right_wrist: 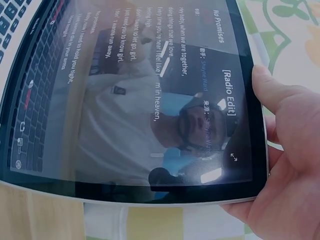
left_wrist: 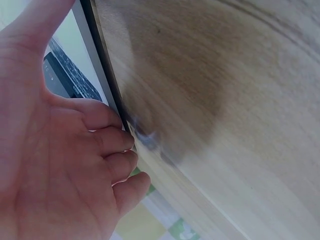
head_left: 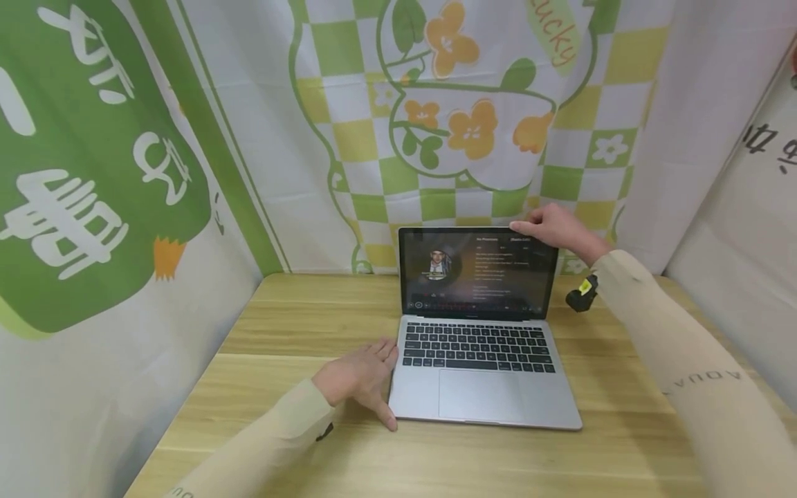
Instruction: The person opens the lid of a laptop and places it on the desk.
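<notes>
A silver laptop (head_left: 479, 391) stands unfolded on the wooden table, its lid raised. Song lyrics and a small picture show on its dark screen (head_left: 498, 270). At the screen's upper right corner, my right hand (head_left: 554, 227) pinches the lid. Its thumb (right_wrist: 267, 87) lies at the screen's rim in the right wrist view, with the other fingers behind the lid. Beside the laptop's left edge, my left hand (head_left: 364, 380) rests with fingers spread and the thumb near the front corner. The left wrist view shows its fingertips (left_wrist: 127, 167) along that edge.
Behind the wooden table (head_left: 299, 325) hangs a green and yellow checked curtain (head_left: 367, 159) with flowers. A green printed panel (head_left: 81, 173) covers the left side, and a white one (head_left: 741, 207) closes the right. A black and yellow wrist device (head_left: 582, 294) hangs under the right sleeve.
</notes>
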`<state>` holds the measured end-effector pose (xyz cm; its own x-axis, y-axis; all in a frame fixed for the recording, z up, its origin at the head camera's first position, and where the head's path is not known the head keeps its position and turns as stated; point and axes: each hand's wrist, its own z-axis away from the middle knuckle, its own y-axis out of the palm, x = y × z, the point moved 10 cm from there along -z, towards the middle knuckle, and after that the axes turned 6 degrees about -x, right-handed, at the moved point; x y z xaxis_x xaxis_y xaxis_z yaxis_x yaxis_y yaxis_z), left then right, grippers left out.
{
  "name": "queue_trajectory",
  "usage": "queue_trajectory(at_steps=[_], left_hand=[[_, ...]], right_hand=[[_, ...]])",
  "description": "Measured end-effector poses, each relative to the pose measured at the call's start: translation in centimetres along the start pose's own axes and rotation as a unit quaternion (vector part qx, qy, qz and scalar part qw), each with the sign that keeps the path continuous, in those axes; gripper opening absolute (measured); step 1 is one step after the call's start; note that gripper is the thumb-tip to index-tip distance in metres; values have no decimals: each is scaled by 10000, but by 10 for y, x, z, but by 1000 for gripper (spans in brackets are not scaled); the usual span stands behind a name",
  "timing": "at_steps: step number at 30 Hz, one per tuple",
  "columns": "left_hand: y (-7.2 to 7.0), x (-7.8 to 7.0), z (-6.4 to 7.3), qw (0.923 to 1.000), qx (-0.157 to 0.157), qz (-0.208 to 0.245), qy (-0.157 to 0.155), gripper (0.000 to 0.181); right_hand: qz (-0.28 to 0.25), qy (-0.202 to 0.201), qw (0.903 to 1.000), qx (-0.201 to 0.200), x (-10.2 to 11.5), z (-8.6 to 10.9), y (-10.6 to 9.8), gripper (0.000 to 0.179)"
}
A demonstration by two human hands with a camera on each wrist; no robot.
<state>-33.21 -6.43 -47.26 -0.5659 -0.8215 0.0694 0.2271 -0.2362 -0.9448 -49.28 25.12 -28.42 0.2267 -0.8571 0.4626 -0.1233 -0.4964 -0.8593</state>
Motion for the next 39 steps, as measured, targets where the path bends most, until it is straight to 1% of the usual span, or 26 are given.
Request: queue_trajectory(at_steps=[5, 13, 18, 21, 26, 32, 39], left_hand=[[1, -1, 0, 10000, -23, -17, 28, 140], [1, -2, -1, 10000, -24, 29, 34, 140], [0, -2, -1, 10000, -25, 2, 20, 140], [0, -2, -1, 10000, -4, -8, -2, 140], [1, -2, -2, 10000, -21, -22, 19, 140], [0, -3, -2, 10000, -46, -14, 53, 140], [-2, -2, 1, 10000, -34, -7, 43, 139]], right_hand=[[-222, 209, 9995, 22, -8, -3, 2, 54], [-516, 478, 9974, -181, -27, -7, 7, 57], [-740, 543, 9953, -298, -35, -5, 6, 57], [-737, 633, 9948, -315, -38, -5, 7, 58], [-630, 895, 9932, -404, -47, -5, 9, 61], [-691, 1179, 9889, -586, -54, -4, 12, 63], [-1166, 1581, 9782, -665, -64, 2, 22, 76]])
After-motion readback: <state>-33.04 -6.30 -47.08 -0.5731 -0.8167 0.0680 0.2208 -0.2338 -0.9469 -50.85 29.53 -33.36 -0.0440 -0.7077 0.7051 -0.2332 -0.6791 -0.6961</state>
